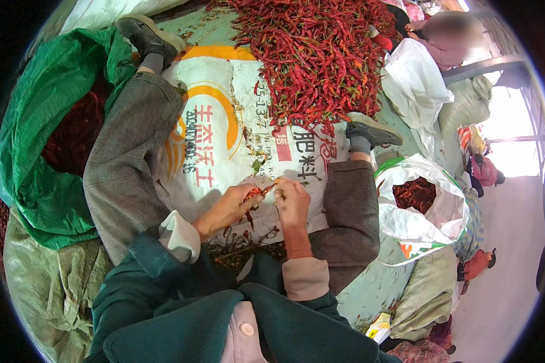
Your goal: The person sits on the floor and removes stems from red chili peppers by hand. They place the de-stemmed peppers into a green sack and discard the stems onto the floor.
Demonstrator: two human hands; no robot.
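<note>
My left hand (229, 207) is closed around a few red chili peppers (254, 194), whose red tips show past the fingers. Close beside it, my right hand (292, 201) is pinched at the stem end of a chili, its fingers slightly blurred. Both hands are over a white printed woven sack (218, 145) spread flat between my outstretched legs. Below the hands, a small heap of green stems (242, 251) with some loose chilies lies near my lap. A large pile of red chilies (312, 57) spreads beyond the sack's far end.
At left stands an open green sack (45, 199) with dark red chilies inside. To the right, an open white bag (433, 221) also holds chilies. A white plastic bag (412, 85) lies beside the pile. Another person (448, 39) sits at the far right; tan sacks (427, 296) line that side.
</note>
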